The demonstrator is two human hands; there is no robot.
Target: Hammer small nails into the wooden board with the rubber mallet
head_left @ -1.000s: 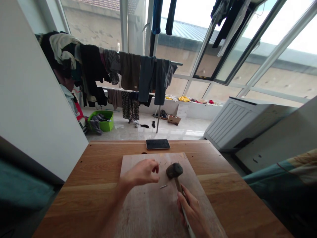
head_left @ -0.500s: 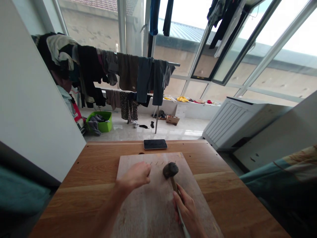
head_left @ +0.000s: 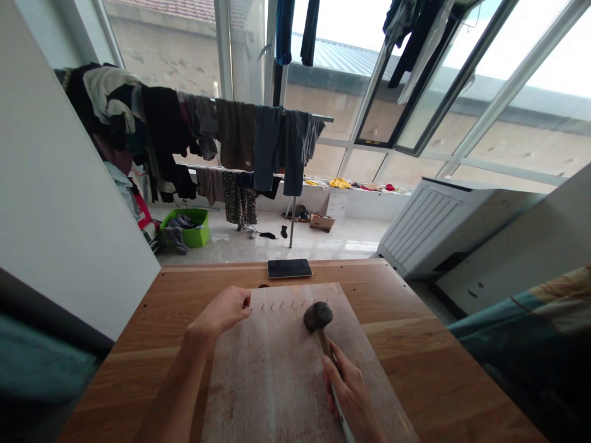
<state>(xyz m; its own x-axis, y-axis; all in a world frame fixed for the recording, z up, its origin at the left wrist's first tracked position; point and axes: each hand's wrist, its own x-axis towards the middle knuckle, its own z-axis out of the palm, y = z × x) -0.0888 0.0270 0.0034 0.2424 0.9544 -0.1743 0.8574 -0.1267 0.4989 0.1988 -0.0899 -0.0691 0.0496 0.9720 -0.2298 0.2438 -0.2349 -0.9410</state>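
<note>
A pale wooden board [head_left: 272, 375] lies on a brown wooden table [head_left: 152, 332]. Several small nails [head_left: 281, 304] stand in a row near the board's far edge. My left hand [head_left: 221, 311] hovers at the board's far left corner, its fingers pinched together at the left end of the row; a thin nail seems to sit in the pinch. My right hand [head_left: 351, 394] grips the handle of a hammer [head_left: 318, 317]. The dark hammer head rests on the board just right of the nail row.
A dark phone [head_left: 289, 268] lies flat at the table's far edge. Beyond the table stand a drying rack with hung clothes [head_left: 249, 144], a green basket [head_left: 191, 224] and a white radiator cover [head_left: 438, 221]. A white wall panel [head_left: 60, 184] rises at the left.
My left hand picked a loose nail off the middle of the board and moved left to the far left corner. The hammer and my right hand barely moved.
</note>
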